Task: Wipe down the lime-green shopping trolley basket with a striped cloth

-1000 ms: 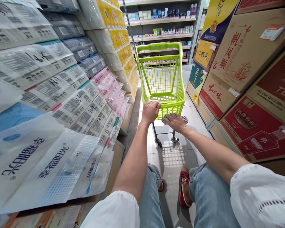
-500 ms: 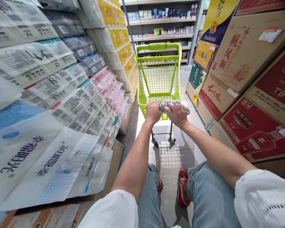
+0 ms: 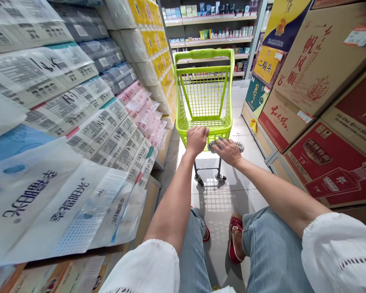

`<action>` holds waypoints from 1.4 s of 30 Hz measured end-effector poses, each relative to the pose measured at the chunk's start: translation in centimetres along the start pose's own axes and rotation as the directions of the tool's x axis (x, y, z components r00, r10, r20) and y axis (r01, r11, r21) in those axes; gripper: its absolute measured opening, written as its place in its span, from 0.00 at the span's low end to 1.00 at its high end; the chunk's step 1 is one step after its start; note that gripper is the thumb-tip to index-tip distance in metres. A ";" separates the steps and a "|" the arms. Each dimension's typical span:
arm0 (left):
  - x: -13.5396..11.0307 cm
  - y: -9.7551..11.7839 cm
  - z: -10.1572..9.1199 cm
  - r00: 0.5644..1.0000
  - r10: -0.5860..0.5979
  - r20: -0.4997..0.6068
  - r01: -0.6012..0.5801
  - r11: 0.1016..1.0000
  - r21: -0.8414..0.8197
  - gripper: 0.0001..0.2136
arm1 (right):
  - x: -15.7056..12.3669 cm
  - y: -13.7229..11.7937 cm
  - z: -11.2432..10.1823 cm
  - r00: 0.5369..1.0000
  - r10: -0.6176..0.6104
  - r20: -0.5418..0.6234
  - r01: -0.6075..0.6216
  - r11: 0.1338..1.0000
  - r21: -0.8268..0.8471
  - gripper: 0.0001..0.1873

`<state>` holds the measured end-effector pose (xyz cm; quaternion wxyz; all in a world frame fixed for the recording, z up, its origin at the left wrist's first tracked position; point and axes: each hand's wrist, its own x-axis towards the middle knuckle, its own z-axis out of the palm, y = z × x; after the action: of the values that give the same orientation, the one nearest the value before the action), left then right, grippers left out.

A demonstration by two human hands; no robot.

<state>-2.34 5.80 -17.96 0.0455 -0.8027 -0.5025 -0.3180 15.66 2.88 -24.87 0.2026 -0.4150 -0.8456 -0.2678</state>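
Note:
A lime-green shopping cart [image 3: 205,70] stands in front of me, its basket made of open grid. My left hand [image 3: 197,141] is closed around the cart's near edge, with its fingers curled over the top. Beside it, my right hand [image 3: 228,152] grips a grey-and-white striped cloth [image 3: 239,146] just below that edge at the cart's near right corner. Part of the cloth lies hidden under the fingers. Whether the cloth touches the cart there, I cannot tell.
Stacked packs of paper [image 3: 91,134] slope along the left, with yellow-and-white packs [image 3: 154,49] behind them. Printed cardboard boxes [image 3: 317,61] are piled on the right. Shelves of small goods [image 3: 213,36] stand beyond the cart. Pale floor tiles [image 3: 240,195] lie between the stacks.
My right hand and the striped cloth have shifted slightly down from the cart's near edge, away from my left hand. More of that edge shows. My left hand keeps its hold.

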 end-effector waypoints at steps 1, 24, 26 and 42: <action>0.0 -0.1 -0.1 1.000 0.001 0.004 -0.001 1.000 -0.007 0.16 | 0.6 0.3 -0.7 0.999 0.028 -0.043 -0.029 1.000 -0.007 0.14; 0.1 -1.5 -0.6 1.000 0.012 0.018 -0.011 0.998 -0.056 0.14 | 0.8 -1.3 0.8 0.999 0.005 0.051 -0.006 1.000 0.023 0.14; 0.1 -1.5 -0.7 1.000 0.015 0.010 -0.014 0.998 -0.060 0.14 | 2.0 -0.9 -0.5 0.998 0.061 -0.020 -0.061 0.998 0.008 0.15; 0.0 -1.4 -0.7 1.000 0.010 0.011 -0.010 0.999 -0.043 0.15 | 1.3 -1.8 1.8 0.998 0.055 0.014 -0.055 0.998 0.023 0.16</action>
<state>-3.83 6.27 -17.76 0.0271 -0.8078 -0.4917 -0.3238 13.22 3.80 -26.07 0.2090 -0.4375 -0.8383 -0.2494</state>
